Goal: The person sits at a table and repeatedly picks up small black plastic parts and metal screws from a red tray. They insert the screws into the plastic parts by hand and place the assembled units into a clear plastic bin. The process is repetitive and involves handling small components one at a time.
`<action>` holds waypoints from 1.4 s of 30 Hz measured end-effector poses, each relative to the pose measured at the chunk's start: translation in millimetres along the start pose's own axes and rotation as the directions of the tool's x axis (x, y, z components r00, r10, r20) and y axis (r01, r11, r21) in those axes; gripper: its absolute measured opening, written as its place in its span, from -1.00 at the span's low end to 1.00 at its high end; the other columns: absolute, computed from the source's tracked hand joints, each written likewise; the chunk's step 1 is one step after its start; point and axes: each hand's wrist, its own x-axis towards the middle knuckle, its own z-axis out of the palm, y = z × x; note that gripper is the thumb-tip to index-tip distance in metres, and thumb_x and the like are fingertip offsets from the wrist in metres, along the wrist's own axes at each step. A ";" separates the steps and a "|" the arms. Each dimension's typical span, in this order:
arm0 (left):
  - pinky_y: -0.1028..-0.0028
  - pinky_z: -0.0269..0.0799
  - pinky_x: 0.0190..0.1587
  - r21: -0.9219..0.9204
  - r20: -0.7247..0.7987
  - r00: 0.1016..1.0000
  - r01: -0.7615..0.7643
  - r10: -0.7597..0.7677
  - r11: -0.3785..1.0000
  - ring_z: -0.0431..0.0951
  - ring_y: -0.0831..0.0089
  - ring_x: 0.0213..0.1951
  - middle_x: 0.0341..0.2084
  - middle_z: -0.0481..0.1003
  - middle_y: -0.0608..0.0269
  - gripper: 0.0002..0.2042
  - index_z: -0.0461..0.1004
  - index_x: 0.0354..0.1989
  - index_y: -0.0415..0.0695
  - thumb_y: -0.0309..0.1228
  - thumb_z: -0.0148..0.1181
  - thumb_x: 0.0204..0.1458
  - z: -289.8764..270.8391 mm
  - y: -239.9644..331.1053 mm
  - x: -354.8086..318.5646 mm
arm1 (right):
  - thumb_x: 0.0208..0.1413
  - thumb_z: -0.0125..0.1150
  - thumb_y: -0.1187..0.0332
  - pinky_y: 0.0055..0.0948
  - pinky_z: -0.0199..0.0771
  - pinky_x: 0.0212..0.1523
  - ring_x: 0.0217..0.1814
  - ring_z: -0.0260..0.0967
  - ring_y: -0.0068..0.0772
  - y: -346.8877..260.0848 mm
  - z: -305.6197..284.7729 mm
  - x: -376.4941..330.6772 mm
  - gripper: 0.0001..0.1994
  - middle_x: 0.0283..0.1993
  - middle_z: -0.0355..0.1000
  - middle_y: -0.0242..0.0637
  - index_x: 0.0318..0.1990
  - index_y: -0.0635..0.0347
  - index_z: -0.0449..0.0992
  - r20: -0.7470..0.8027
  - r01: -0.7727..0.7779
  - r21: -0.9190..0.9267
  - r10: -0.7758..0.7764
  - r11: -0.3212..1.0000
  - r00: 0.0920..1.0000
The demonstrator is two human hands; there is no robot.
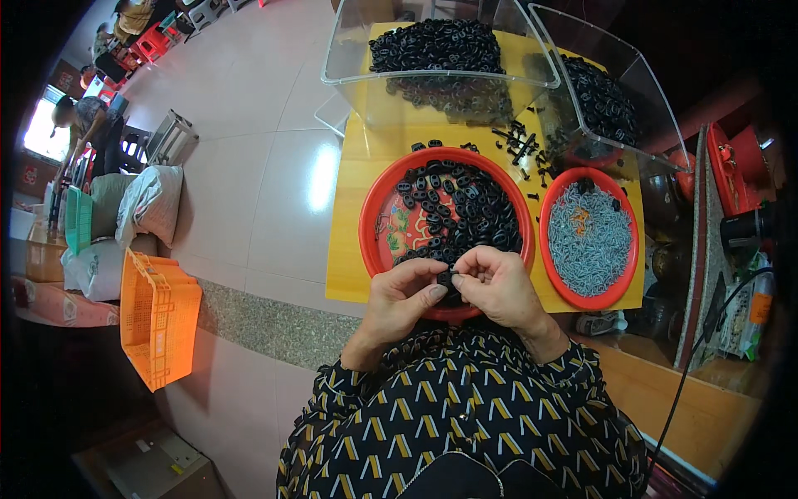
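Over the near rim of a round red tray point(371, 185), both my hands meet with fingertips close together. My left hand point(402, 298) pinches a small black plastic part point(445, 280) between thumb and fingers. Thumb and forefinger of my right hand point(501, 289) are pressed together right at that part; whatever they grip is too small to make out. Below and beyond the hands, the tray holds many black oval plastic pieces point(490, 208) with two holes each. To the right stands an oval red tray point(544, 241) filled with small silvery screws point(592, 249).
Two clear plastic bins point(440, 81) point(640, 150) with black parts stand at the back of the yellow table point(345, 249). Loose black pieces point(522, 150) lie between bins and trays. An orange crate point(158, 320) and sacks point(151, 204) are at left; a person point(96, 125) bends farther off.
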 end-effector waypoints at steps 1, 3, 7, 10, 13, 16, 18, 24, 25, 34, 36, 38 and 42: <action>0.58 0.36 -0.17 -0.004 0.006 1.000 0.005 -0.005 1.000 0.42 0.59 -0.24 -0.30 0.44 0.29 -0.74 0.36 -0.14 -0.30 -0.63 0.11 -0.06 0.1 0.2 0.1 | -0.05 0.12 0.55 -0.79 0.20 -0.60 -0.57 0.21 -0.83 0.0 -0.2 0.0 -0.94 -0.55 0.31 -0.51 -0.39 0.29 0.40 0.003 -0.004 -0.016 0.004 1.000 1.000; 0.60 0.35 -0.20 -0.023 -0.005 1.000 0.013 -0.013 1.000 0.41 0.62 -0.27 -0.33 0.43 0.32 -0.75 0.38 -0.16 -0.29 -0.61 0.13 -0.07 1.9 2.2 0.8 | -0.05 0.12 0.55 -0.78 0.20 -0.60 -0.57 0.22 -0.82 -0.4 -0.8 0.4 -0.94 -0.54 0.32 -0.50 -0.39 0.29 0.40 0.010 -0.011 -0.049 0.011 0.999 1.000; 0.61 0.35 -0.20 0.046 0.000 0.999 -0.043 0.043 0.998 0.41 0.61 -0.27 -0.33 0.43 0.31 -0.76 0.37 -0.15 -0.30 -0.60 0.10 -0.04 1.8 3.7 1.7 | -0.05 0.14 0.51 -0.75 0.29 -0.55 -0.54 0.25 -0.79 -0.6 -1.5 1.8 -0.92 -0.54 0.33 -0.49 -0.39 0.31 0.41 0.040 -0.054 0.023 0.053 0.998 0.998; 0.59 0.36 -0.17 0.074 0.005 0.999 -0.055 0.055 0.996 0.42 0.59 -0.24 -0.30 0.44 0.27 -0.77 0.35 -0.14 -0.31 -0.61 0.05 -0.01 -1.9 -2.0 -0.4 | -0.04 0.16 0.51 -0.72 0.36 -0.54 -0.53 0.32 -0.72 -4.7 -4.1 2.8 -0.91 -0.53 0.35 -0.45 -0.37 0.31 0.41 0.112 -0.103 0.150 0.087 0.983 0.990; 0.60 0.36 -0.20 0.006 0.005 0.998 -0.058 0.058 0.998 0.43 0.58 -0.26 -0.31 0.44 0.26 -0.77 0.35 -0.14 -0.31 -0.60 0.04 -0.01 1.9 -1.0 -2.3 | -0.04 0.18 0.50 -0.68 0.43 -0.51 -0.50 0.37 -0.64 -0.4 -10.6 5.1 -0.90 -0.51 0.37 -0.41 -0.36 0.30 0.41 0.209 -0.150 0.296 0.089 0.943 0.974; 0.59 0.37 -0.22 0.040 0.003 0.996 -0.085 0.085 0.996 0.44 0.57 -0.28 -0.33 0.45 0.25 -0.78 0.37 -0.16 -0.31 -0.60 0.06 -0.02 2.1 -5.1 -2.9 | -0.04 0.19 0.49 -0.66 0.46 -0.49 -0.49 0.39 -0.60 4.0 -12.6 5.4 -0.88 -0.50 0.38 -0.38 -0.36 0.30 0.41 0.250 -0.179 0.365 0.089 0.914 0.964; 0.59 0.37 -0.23 0.089 0.001 0.997 -0.080 0.080 0.993 0.45 0.57 -0.29 -0.34 0.46 0.24 -0.79 0.38 -0.19 -0.31 -0.60 0.07 -0.04 1.6 -6.4 -2.8 | -0.05 0.20 0.48 -0.65 0.48 -0.48 -0.49 0.39 -0.59 3.9 -13.4 5.1 -0.87 -0.48 0.38 -0.35 -0.36 0.31 0.40 0.270 -0.208 0.377 0.108 0.902 0.957; 0.58 0.38 -0.25 0.225 0.038 0.987 -0.160 0.156 0.961 0.46 0.54 -0.32 -0.37 0.46 0.22 -0.81 0.41 -0.24 -0.32 -0.61 0.09 -0.08 4.2 0.2 -1.2 | -0.05 0.20 0.47 -0.65 0.48 -0.50 -0.49 0.41 -0.57 6.8 -16.2 5.5 -0.87 -0.49 0.39 -0.34 -0.37 0.31 0.40 0.315 -0.256 0.373 0.138 0.892 0.939; 0.58 0.38 -0.26 0.235 0.050 0.985 -0.172 0.164 0.957 0.45 0.54 -0.31 -0.38 0.46 0.22 -0.81 0.40 -0.24 -0.33 -0.61 0.09 -0.08 4.2 0.9 -1.1 | -0.05 0.20 0.47 -0.65 0.48 -0.51 -0.49 0.41 -0.56 7.8 -16.7 5.8 -0.87 -0.49 0.39 -0.34 -0.37 0.31 0.40 0.318 -0.260 0.360 0.145 0.896 0.937; 0.58 0.36 -0.31 0.364 0.084 0.970 -0.244 0.229 0.899 0.46 0.51 -0.37 -0.44 0.46 0.19 -0.81 0.40 -0.28 -0.34 -0.65 0.11 -0.13 9.3 4.5 2.3 | -0.03 0.19 0.46 -0.65 0.48 -0.50 -0.49 0.42 -0.56 7.9 -19.1 9.7 -0.87 -0.48 0.40 -0.31 -0.37 0.32 0.40 0.345 -0.279 0.307 0.167 0.910 0.924; 0.57 0.37 -0.33 0.408 0.081 0.965 -0.262 0.251 0.874 0.47 0.48 -0.39 -0.45 0.46 0.17 -0.81 0.40 -0.28 -0.34 -0.66 0.11 -0.12 9.3 -0.1 3.8 | -0.03 0.18 0.46 -0.64 0.49 -0.49 -0.48 0.42 -0.56 14.5 -17.1 12.6 -0.87 -0.48 0.40 -0.30 -0.36 0.32 0.40 0.343 -0.233 0.329 0.114 0.915 0.932; 0.55 0.38 -0.36 0.450 0.062 0.960 -0.272 0.274 0.851 0.49 0.44 -0.41 -0.48 0.45 0.13 -0.80 0.39 -0.26 -0.33 -0.67 0.10 -0.12 8.6 -4.0 5.5 | -0.03 0.18 0.46 -0.63 0.49 -0.48 -0.47 0.42 -0.55 17.3 -15.4 14.2 -0.86 -0.46 0.40 -0.30 -0.34 0.32 0.40 0.325 -0.221 0.327 0.110 0.919 0.939; 0.56 0.38 -0.33 0.364 0.040 0.973 -0.227 0.229 0.903 0.47 0.50 -0.38 -0.45 0.46 0.18 -0.79 0.40 -0.23 -0.32 -0.64 0.10 -0.09 2.9 -1.7 6.3 | -0.02 0.17 0.46 -0.61 0.51 -0.44 -0.44 0.43 -0.51 19.0 -17.5 17.3 -0.85 -0.43 0.40 -0.28 -0.30 0.33 0.39 0.361 -0.277 0.385 0.133 0.881 0.923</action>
